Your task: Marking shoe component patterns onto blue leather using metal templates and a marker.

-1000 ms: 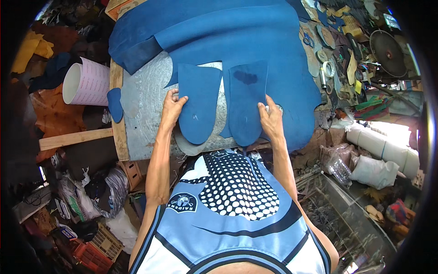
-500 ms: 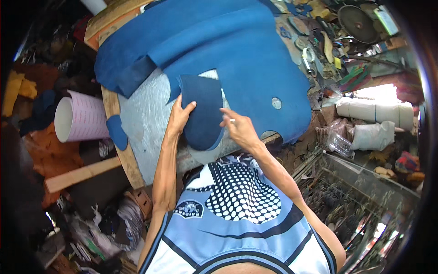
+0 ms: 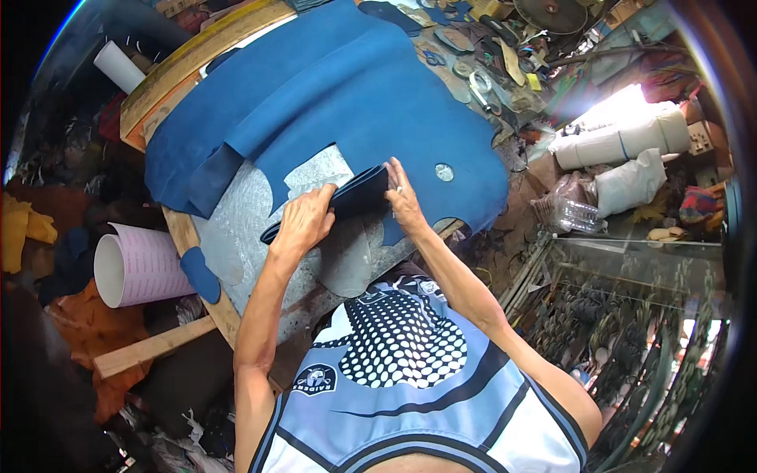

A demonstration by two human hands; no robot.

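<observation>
Both hands hold a thin stack of dark blue leather pieces (image 3: pixel 359 193), tilted up on edge above the work table. My left hand (image 3: pixel 303 221) is closed on its left end, thumb and fingers along the upper edge. At the right end, my right hand (image 3: pixel 402 201) has its fingers pressed against the stack's short side. Behind them spreads a large blue leather hide (image 3: pixel 339 87) with folds, a squarish cut-out and a small round hole. Under the stack, the scuffed grey table top (image 3: pixel 229 236) shows a darker rounded patch whose nature I cannot tell.
A small blue leather offcut (image 3: pixel 199 274) hangs over the table's wooden edge at left, beside a pink-and-white roll (image 3: pixel 142 268). A wooden bar (image 3: pixel 154 347) juts out leftward. Tools and scraps (image 3: pixel 481 55) crowd the far right, with a white roll (image 3: pixel 623 138) nearer.
The leather stack, which lay flat facing up, is now tilted on edge. My left hand has shifted onto its upper edge, and my right hand has come into contact with its right end.
</observation>
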